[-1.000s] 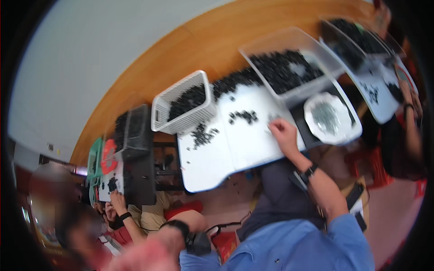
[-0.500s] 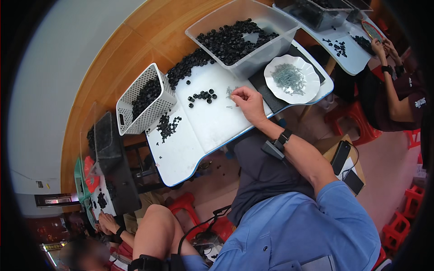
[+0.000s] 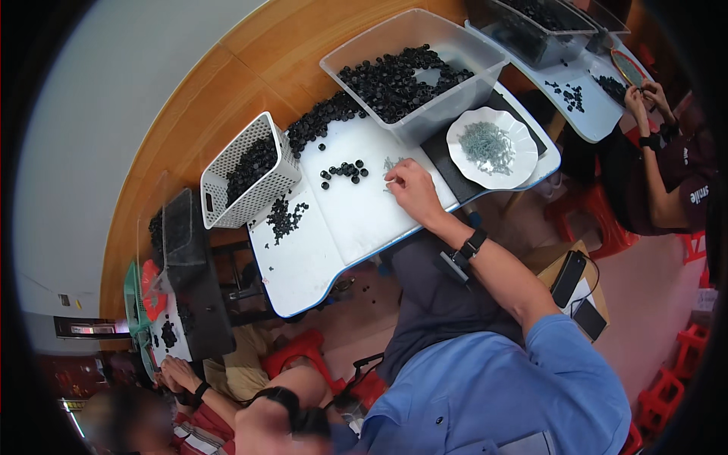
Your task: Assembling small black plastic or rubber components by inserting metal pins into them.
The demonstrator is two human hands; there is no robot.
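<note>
Apparently right hand (image 3: 413, 189) pinches something tiny on white table (image 3: 356, 227).

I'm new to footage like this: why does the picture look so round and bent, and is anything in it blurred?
Head view: fisheye lens, so a black ring surrounds the scene and the white board's edges curve. Lighting is even, with soft shadows. The right hand and black caps are sharp; the left hand at the bottom edge is blurred.

Your small pale parts (image 3: 392, 163) sit loose on the white table (image 3: 341, 227), with black caps (image 3: 345, 171) clustered at their 9 o'clock.
</note>
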